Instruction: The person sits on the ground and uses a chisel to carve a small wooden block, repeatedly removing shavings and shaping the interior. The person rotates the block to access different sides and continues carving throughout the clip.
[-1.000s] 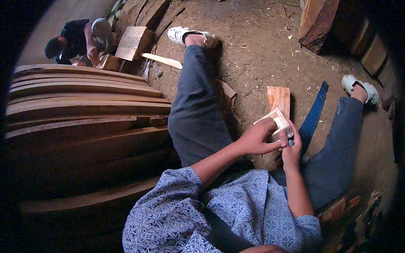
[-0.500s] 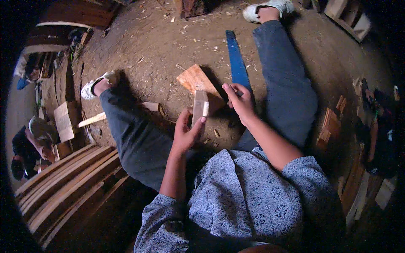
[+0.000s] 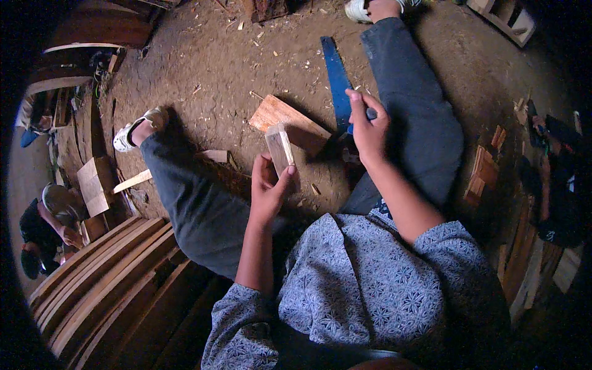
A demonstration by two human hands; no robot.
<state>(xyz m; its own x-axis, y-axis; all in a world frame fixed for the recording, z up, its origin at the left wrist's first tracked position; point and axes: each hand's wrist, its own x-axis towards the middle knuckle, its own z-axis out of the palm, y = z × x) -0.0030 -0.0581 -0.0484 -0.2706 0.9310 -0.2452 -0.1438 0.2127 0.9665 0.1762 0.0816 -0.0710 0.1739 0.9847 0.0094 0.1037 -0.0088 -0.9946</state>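
Observation:
My left hand (image 3: 269,194) grips a small wooden block (image 3: 282,150) between thumb and fingers, tilted upright, one narrow pale face showing. Behind it lies a wider reddish-brown board (image 3: 271,113) on the ground, partly covered by the block. My right hand (image 3: 370,128) is raised and closed around a small dark-blue object (image 3: 371,113); mostly hidden by the fingers, its kind does not show. A blue saw blade (image 3: 336,77) lies just beyond my right hand, between the board and my right leg. Its near end is hidden from view.
Curved wooden strips (image 3: 102,271) are stacked at lower left. Boards and offcuts (image 3: 481,176) lie along the right. A person (image 3: 52,222) crouches at the far left. Shavings are strewn over the dirt floor (image 3: 203,68), and a wooden frame (image 3: 505,18) stands far right.
My right hand has risen and moved right, away from the block, and the blue object now shows in it. The block in my left hand has turned and tilted leftward.

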